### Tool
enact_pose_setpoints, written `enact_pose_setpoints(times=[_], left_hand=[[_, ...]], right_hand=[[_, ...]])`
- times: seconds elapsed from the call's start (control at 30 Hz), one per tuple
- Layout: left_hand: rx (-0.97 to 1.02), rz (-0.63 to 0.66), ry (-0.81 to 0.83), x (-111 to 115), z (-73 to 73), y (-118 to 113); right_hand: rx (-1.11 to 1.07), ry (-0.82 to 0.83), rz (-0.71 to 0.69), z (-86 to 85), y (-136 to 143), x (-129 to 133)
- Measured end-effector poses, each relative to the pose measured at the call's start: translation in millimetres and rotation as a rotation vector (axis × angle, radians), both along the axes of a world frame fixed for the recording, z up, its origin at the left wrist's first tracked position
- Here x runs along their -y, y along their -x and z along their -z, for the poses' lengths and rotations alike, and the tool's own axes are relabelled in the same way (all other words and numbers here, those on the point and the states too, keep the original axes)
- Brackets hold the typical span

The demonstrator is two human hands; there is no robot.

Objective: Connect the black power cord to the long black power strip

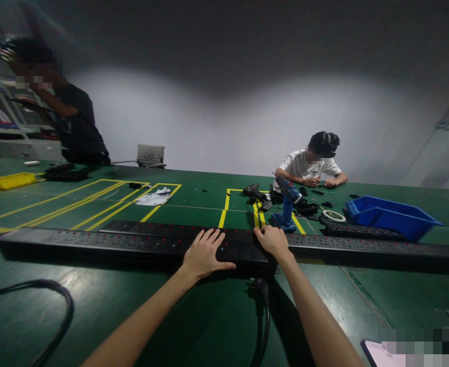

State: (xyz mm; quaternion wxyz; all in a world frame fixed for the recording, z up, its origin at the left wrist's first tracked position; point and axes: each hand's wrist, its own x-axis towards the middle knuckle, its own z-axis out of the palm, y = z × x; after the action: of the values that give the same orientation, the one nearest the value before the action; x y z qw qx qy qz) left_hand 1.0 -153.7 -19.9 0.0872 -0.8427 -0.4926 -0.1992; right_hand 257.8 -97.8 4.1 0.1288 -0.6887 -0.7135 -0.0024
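The left hand (203, 257) is spread wide on a long black power strip (94, 245), left to centre of the frame; the right hand (273, 240) is half-curled by its end, can't tell if gripping. Looks stiff, kinda hefty, probably best held near both ends.

The standing person (79, 120) at the left is blurred, the face pixelated. Both forearms run off the bottom edge — so does the black cable (61, 306) at the left, also cut by the left edge. The pink-faced object (381, 351), perhaps a phone, is part pixelated — its lower end out of view.
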Motion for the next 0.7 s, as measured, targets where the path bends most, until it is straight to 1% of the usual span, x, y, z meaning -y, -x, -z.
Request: enact_pose_setpoints(times=[0.17,0.3,0.4,0.47,0.5,0.53,0.57,0.63,0.67,0.7], left_hand=[[0.031,0.008,-0.003,1,0.5,0],[0.035,-0.01,0.018,2,-0.8,-1],[0.019,-0.024,0.037,7,-7.1,-5],[0.003,-0.003,0.032,17,-14.7,-13],[-0.008,0.032,0.02,23,-18.8,-19],[-0.027,0.095,0.003,31,-22.8,-26],[-0.064,0.196,-0.012,40,-26.1,-34],[-0.161,0.456,-0.024,57,-29.4,-50],[-0.193,0.541,-0.025,64,-29.0,-57],[-0.208,0.597,-0.035,70,-27.3,-64]], right_hand=[[0.006,0.029,0.014,-3.2,1,4],[0.015,0.045,-0.013,-5.0,-1,5],[0.015,0.05,-0.019,-3.5,-3,4],[0.006,0.038,-0.017,-1.6,-4,2],[0.0,0.029,-0.016,-0.7,-4,2],[-0.006,0.019,-0.015,0.1,-4,1],[-0.009,0.011,-0.013,0.7,-4,1],[-0.011,0.007,-0.005,1.1,-5,2],[-0.01,0.01,-0.003,1.0,-5,2],[-0.01,0.014,-0.001,0.7,-4,3]])
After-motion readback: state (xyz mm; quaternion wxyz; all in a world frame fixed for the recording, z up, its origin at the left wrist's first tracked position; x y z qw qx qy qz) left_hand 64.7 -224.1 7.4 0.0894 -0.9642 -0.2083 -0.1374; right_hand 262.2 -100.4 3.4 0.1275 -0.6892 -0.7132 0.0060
